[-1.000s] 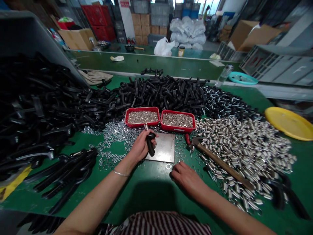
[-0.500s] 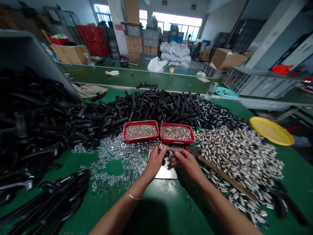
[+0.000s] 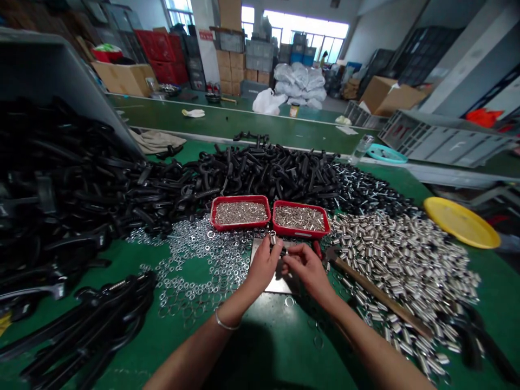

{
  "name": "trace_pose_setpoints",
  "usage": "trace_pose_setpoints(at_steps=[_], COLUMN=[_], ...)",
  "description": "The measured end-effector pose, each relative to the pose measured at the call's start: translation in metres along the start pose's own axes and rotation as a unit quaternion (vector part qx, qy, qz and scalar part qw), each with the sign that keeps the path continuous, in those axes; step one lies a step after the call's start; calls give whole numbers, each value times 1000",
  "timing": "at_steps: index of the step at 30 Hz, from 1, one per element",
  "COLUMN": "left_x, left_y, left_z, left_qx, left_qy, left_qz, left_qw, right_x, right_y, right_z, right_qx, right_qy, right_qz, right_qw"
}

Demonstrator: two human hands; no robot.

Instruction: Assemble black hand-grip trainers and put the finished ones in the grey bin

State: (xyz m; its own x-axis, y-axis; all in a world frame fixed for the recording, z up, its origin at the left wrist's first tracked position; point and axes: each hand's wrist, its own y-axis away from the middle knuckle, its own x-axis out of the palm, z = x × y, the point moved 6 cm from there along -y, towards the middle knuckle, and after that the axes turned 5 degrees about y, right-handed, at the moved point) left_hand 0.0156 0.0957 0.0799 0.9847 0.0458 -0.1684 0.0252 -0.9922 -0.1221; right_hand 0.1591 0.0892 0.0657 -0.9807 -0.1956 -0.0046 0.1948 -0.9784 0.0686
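Two bare hands work close together above a metal plate [image 3: 280,285] on a green surface [image 3: 162,342]. The left hand [image 3: 262,266], over the plate's left side, has its grip closed around a ribbed metal piece [image 3: 273,236], which stands up past the thumb near the plate's far edge. The right hand [image 3: 307,269], at the plate's right side, has its fingertips drawn together in a pinch just beside that piece; whether its grip holds anything cannot be told.

The step in hand looks like fine fitting or adjusting at the fingertips. The next move, by all appearances, calls for a steady left hand and a precise, light touch from the right.

Just beyond the plate, two red containers sit side by side. The left tray [image 3: 239,225] is filled with tiny metal fittings [image 3: 235,214], one larger ring lying on top; the right tray [image 3: 303,234] carries slim, pin-like metal pieces [image 3: 300,218]. Well left of the plate, a grey bin [image 3: 97,103] lies with its mouth facing a mass of black curved parts [image 3: 44,141]. Far beyond the plate to the right are a turquoise dish [image 3: 388,160], its contents too small to identify, and a grey crate [image 3: 450,147] marked "F", its inside hidden.
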Motion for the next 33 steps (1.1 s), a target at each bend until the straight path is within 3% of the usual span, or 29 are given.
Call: trace_pose_setpoints(at_steps=[1, 4, 7, 10, 12, 14, 15, 17, 20, 23, 25, 27, 30, 31, 33], left_x=[0, 1, 1, 6, 13, 19, 21, 23, 25, 25, 25, 24, 18, 16, 13], left_y=[0, 1, -1, -3, -4, -4, -5, -5, -5, -3, -2, -2, -5, -6, -7], left_z=[-2, -4, 7, 30, 46, 56, 59, 60, 59, 59, 59, 58, 54, 52, 43], left_qx=[-4, -13, -44, -117, -184, -233, -244, -246, -237, -239, -238, -238, -236, -235, -229], left_qy=[14, 50, 93, 234, 369, 470, 498, 516, 510, 508, 508, 509, 506, 500, 480], left_qz=[9, 27, 15, -7, -16, -15, -9, 17, 55, 65, 64, 57, 25, 12, -7], left_qw=[1000, 998, 995, 965, 911, 851, 832, 820, 825, 825, 825, 825, 829, 833, 847], right_x=[-4, -3, 0, -14, -48, -105, -133, -173, -199, -199, -199, -203, -205, -200, -173], right_y=[1, 6, 8, 5, -10, -36, -51, -85, -132, -159, -162, -150, -109, -90, -49], right_z=[7, 21, 22, 24, 29, 36, 35, 33, 25, 18, 20, 29, 50, 55, 64], right_qx=[-66, -217, -239, -218, -201, -147, -94, -55, -22, 4, 11, 10, -8, -20, -87], right_qy=[89, 293, 369, 413, 466, 540, 591, 621, 647, 660, 662, 659, 642, 626, 511], right_qz=[-21, -32, 21, 95, 60, -69, -120, -149, -154, -155, -159, -177, -221, -231, -211], right_qw=[994, 931, 898, 879, 859, 826, 792, 767, 747, 735, 733, 731, 734, 745, 829])
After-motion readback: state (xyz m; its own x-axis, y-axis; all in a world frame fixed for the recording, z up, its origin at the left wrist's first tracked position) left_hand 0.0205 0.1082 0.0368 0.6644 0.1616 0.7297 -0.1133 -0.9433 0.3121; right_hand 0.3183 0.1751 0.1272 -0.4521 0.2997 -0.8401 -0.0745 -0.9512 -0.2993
